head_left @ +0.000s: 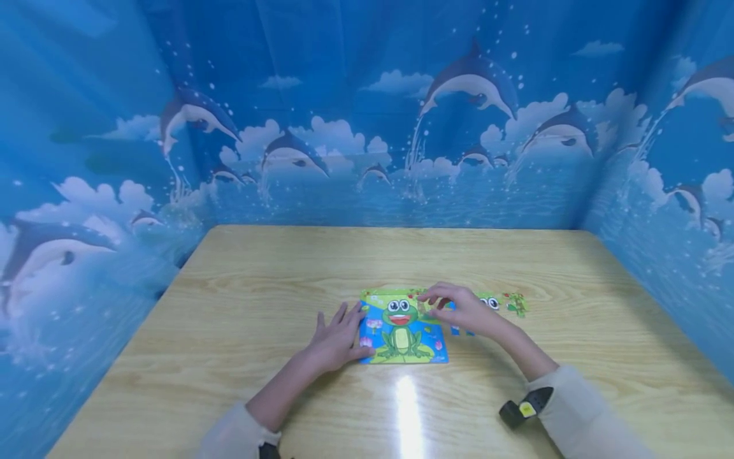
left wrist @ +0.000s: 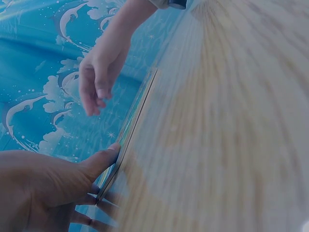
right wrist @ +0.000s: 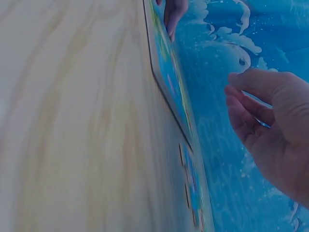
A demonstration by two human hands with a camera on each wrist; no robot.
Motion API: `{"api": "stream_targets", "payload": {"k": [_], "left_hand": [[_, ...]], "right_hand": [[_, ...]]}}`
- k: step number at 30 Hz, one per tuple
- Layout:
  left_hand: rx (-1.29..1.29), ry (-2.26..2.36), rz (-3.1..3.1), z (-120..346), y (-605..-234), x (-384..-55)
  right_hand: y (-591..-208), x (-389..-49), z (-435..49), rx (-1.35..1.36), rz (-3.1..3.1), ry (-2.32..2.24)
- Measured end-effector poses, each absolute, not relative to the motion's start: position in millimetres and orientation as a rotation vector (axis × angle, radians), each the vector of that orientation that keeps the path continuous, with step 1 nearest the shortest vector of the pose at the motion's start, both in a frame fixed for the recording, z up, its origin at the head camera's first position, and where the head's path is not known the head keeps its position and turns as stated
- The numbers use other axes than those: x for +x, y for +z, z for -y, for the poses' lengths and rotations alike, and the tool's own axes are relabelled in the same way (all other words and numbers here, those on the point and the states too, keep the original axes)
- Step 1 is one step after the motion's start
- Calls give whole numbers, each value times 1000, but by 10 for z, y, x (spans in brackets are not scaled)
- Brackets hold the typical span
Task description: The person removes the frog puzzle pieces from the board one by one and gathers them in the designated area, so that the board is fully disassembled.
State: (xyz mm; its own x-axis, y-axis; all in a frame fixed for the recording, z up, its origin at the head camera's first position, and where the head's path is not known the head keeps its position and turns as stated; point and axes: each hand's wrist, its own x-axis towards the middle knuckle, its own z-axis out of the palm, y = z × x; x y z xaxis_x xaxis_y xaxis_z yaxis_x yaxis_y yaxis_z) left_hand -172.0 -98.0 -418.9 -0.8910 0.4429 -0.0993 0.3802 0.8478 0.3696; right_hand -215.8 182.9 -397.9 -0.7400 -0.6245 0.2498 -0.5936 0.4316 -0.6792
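Observation:
A flat frog jigsaw puzzle lies on the table, a green frog on a blue and green background. My left hand rests spread at its left side, thumb on the lower left edge; the left wrist view shows the thumb pressing the rim. Above the puzzle's upper right corner hovers my right hand, fingers loosely bent. Nothing shows between those fingers in the right wrist view, where the hand is raised off the table. Part of the puzzle's right side is hidden under it.
Loose puzzle pieces lie right of the puzzle, one with frog eyes and a green leafy one. Blue pieces sit near the puzzle's edge. The wooden table meets a dolphin-print curtain at the back and sides.

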Motion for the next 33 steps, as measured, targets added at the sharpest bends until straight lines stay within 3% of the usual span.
{"api": "stream_targets", "payload": {"k": [12, 33], "left_hand": [[649, 507, -2831, 947, -4170, -1718], [643, 523, -2844, 971, -4187, -1718]], "right_hand": [[-4015, -2251, -1523, -1021, -2579, -1189], [-4111, -2258, -1501, -930, -2593, -987]]}}
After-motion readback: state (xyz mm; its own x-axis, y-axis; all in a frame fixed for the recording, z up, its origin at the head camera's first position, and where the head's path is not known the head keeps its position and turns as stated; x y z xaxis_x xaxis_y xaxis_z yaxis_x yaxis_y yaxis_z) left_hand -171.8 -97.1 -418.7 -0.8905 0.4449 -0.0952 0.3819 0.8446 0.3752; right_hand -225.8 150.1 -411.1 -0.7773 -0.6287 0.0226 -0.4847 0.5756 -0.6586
